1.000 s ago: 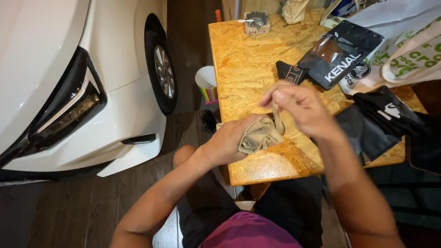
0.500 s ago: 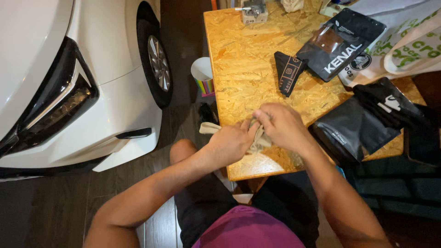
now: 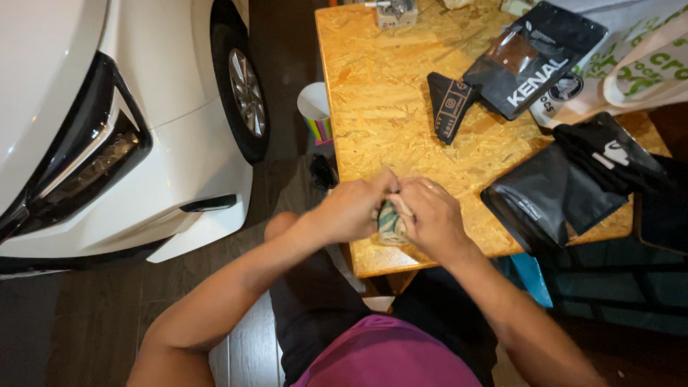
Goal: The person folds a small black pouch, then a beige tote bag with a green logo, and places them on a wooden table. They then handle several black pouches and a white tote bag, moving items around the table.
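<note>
1. My left hand [image 3: 352, 209] is clenched on one side of a small bundled beige cloth [image 3: 390, 222], fingers curled tight.
2. My right hand [image 3: 430, 218] clamps the other side, and the two hands meet.
3. The cloth sits squeezed between them at the near edge of the chipboard table [image 3: 387, 107].
4. Flat black pouches [image 3: 552, 197] lie to the right; a white car [image 3: 107, 122] stands left.

Small cloth bundle [image 3: 390, 222]: pale greenish-beige fabric with a darker pattern, bunched and folded tight into a compact wad. Pinched between both hands, mostly hidden by the fingers, only a narrow strip showing. Held upright just above the near edge of the chipboard tabletop; contact with the board cannot be told
</note>
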